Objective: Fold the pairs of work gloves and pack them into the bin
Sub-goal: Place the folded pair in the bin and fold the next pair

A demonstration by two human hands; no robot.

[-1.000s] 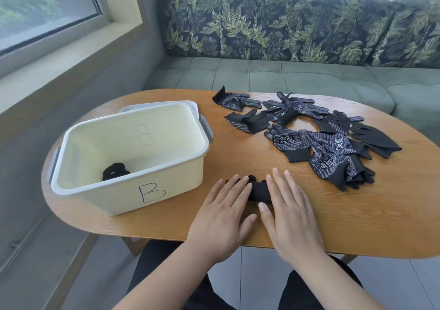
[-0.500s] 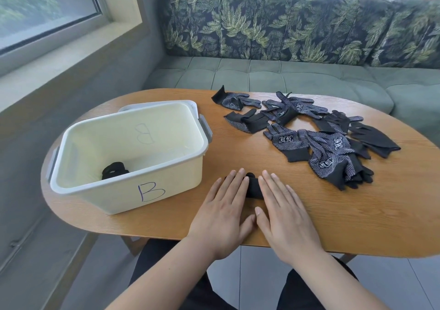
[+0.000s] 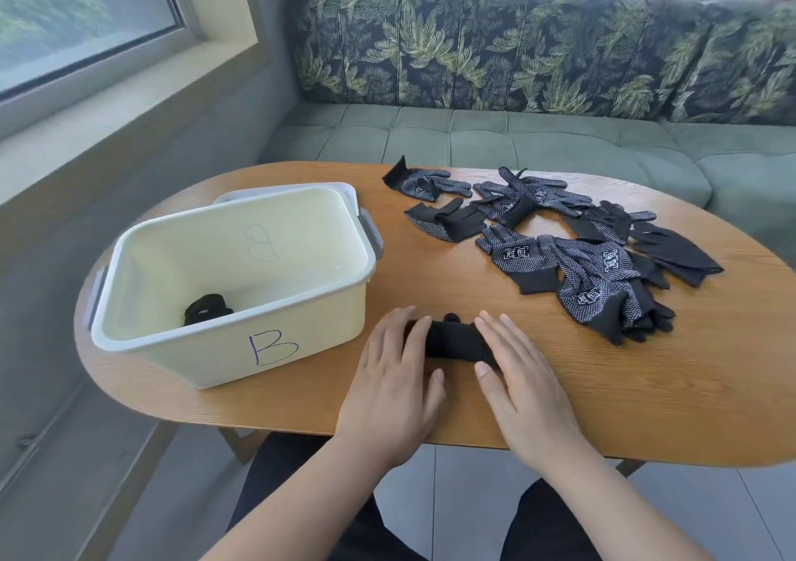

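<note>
Folded work gloves are lying as one dark, compact bundle on the table, just to the right of the bin and near its front corner. The left hand is resting on the end nearer the bin, its fingers straight and draped over the cloth. The right hand is pressing the end farther from the bin, fingers straight and close together, with the thumb lying along the bundle's near edge. Neither hand is curling round anything; both are simply flattening it.

I am judging the bundle to be light, soft and springy, a knit that is likely to open as soon as the pressure is lifted. It is not looking fragile or slippery. A sound hold would be across the middle, thumb under the near edge and fingers over the far one, clamping all the layers together.

Inside the bin, towards its front left, another dark folded pair is sitting on the bottom. Well to the right of the bin and farther back, the loose gloves are sprawling in an overlapping heap, waiting to be paired.
</note>
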